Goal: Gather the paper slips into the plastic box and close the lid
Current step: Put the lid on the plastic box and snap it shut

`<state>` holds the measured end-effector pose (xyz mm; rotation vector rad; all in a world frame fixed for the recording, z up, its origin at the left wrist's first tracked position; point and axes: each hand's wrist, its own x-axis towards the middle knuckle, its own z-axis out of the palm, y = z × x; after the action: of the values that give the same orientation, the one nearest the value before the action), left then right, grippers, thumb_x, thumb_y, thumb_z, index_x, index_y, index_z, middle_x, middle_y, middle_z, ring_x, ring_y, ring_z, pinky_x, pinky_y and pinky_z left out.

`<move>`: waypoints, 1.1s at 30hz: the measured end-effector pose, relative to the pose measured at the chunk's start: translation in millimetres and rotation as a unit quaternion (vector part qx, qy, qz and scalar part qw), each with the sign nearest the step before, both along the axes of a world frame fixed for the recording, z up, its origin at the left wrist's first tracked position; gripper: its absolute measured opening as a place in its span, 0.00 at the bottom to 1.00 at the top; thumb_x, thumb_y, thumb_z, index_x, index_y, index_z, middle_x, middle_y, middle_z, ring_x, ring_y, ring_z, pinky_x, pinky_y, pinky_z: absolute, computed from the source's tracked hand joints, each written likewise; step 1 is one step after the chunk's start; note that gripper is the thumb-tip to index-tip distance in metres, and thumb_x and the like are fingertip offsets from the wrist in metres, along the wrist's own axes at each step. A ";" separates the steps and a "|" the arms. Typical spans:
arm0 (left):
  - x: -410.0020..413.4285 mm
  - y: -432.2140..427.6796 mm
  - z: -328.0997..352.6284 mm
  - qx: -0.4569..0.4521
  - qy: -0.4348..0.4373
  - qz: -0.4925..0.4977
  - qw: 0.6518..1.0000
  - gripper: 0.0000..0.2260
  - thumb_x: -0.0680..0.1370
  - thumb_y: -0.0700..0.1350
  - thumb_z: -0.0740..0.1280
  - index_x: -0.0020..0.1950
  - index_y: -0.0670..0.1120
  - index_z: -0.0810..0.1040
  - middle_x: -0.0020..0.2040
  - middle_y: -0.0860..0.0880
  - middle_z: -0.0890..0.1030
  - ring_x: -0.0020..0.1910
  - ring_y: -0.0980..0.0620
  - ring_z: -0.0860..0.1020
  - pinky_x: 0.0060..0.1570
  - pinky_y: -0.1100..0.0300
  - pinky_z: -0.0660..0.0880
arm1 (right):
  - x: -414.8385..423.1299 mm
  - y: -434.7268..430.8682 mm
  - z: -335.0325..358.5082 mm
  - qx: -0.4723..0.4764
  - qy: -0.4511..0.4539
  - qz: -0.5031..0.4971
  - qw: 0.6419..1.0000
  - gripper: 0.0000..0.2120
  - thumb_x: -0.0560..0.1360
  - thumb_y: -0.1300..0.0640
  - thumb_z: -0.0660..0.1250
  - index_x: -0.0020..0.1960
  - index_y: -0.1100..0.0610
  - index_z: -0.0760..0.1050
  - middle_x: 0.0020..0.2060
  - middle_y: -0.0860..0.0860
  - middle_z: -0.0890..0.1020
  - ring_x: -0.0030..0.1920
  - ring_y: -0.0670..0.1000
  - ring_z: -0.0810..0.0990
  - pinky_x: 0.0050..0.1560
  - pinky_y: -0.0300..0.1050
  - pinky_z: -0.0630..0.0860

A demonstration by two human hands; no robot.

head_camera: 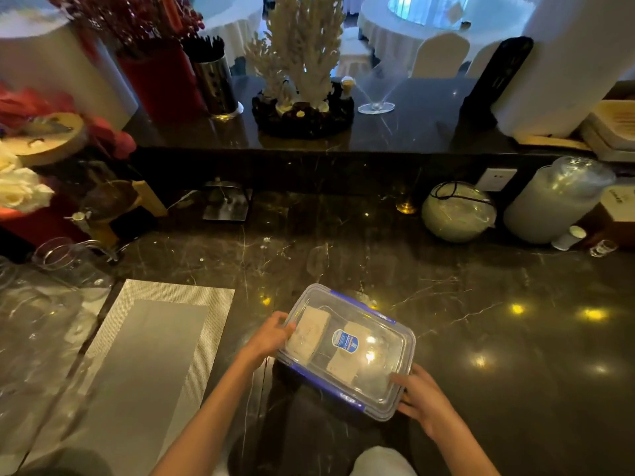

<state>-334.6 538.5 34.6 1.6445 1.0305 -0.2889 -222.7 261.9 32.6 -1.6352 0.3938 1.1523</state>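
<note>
A clear plastic box [388, 393] with blue clip edges lies on the dark marble counter, its transparent lid [374, 324] with a blue oval label on top. Through the lid I see two stacks of pale paper slips [311, 333] inside. My left hand [271, 334] grips the box's left short end, fingers curled on the lid rim. My right hand [421, 395] holds the near right corner, thumb on the lid. Whether the clips are latched cannot be told.
A grey woven placemat [144, 359] lies to the left, with glass jugs [65, 266] beyond it. At the back right stand a round glass bowl [458, 211], a tall wrapped cup stack [556, 201] and small cups [570, 237]. A raised ledge carries a coral ornament [302, 63].
</note>
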 end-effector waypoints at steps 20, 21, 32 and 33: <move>78.8 23.7 -46.2 0.317 -0.099 -0.022 0.943 0.28 0.83 0.55 0.53 0.80 0.60 0.43 0.81 0.55 0.41 0.80 0.52 0.41 0.75 0.49 0.45 | 117.2 124.0 -15.8 -0.170 -0.478 0.228 0.831 0.30 0.79 0.52 0.63 0.78 0.50 0.56 0.77 0.49 0.59 0.77 0.53 0.57 0.74 0.54 0.59; 73.6 14.6 -50.5 0.351 -0.100 -0.062 0.929 0.28 0.83 0.53 0.53 0.80 0.60 0.42 0.81 0.54 0.40 0.80 0.53 0.39 0.76 0.49 0.43 | 104.4 120.2 -18.1 -0.171 -0.512 0.262 0.800 0.29 0.79 0.52 0.62 0.77 0.49 0.57 0.77 0.48 0.59 0.78 0.51 0.54 0.75 0.54 0.56; 70.5 14.4 -80.8 0.468 -0.010 -0.235 0.852 0.33 0.80 0.62 0.53 0.81 0.55 0.44 0.82 0.46 0.45 0.80 0.44 0.41 0.75 0.40 0.43 | 86.4 119.2 -43.5 -0.233 -0.540 0.445 0.675 0.35 0.76 0.32 0.39 0.78 0.45 0.38 0.78 0.48 0.37 0.77 0.53 0.33 0.75 0.59 0.35; 78.0 21.1 -80.8 0.469 -0.014 -0.234 0.851 0.33 0.80 0.62 0.53 0.81 0.55 0.45 0.82 0.46 0.44 0.80 0.44 0.41 0.76 0.41 0.41 | 94.7 124.2 -45.4 -0.234 -0.550 0.444 0.668 0.34 0.77 0.33 0.41 0.78 0.45 0.39 0.78 0.48 0.39 0.78 0.53 0.35 0.75 0.60 0.36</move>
<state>-256.5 559.5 -46.1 2.7931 0.7529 -0.0587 -128.0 386.1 -12.8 -2.7619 -1.1122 0.4208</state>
